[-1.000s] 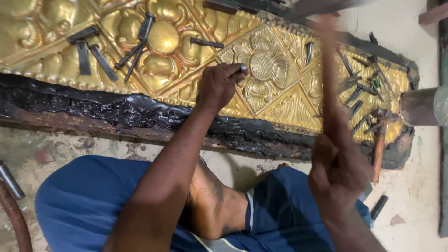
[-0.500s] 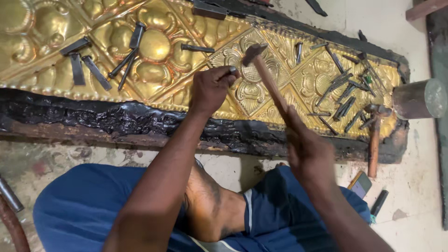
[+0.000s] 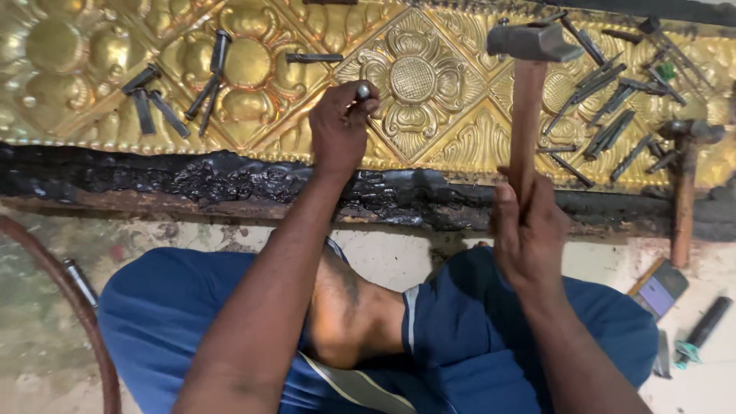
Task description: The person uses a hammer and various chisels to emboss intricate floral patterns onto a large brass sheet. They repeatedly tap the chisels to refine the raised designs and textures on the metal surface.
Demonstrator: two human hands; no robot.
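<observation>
My left hand (image 3: 340, 126) grips a small steel punch (image 3: 363, 92) held upright on an embossed golden metal sheet (image 3: 452, 123), just left of a round flower motif. My right hand (image 3: 529, 238) holds the wooden handle of a hammer (image 3: 529, 46). The hammer's steel head is raised above the sheet, to the right of the punch and apart from it. The sheet lies on a bed of black pitch (image 3: 230, 180) along its near edge.
Several loose steel punches (image 3: 172, 96) lie on the sheet at the left, and more punches (image 3: 613, 130) at the right. A second hammer (image 3: 682, 192) rests at the right edge. My knees in blue shorts (image 3: 192, 314) fill the foreground. A curved hose (image 3: 69, 299) lies left.
The hammer swung down onto the punch half a second ago and has now lifted back up and to the right. My left hand has stayed on the punch.
</observation>
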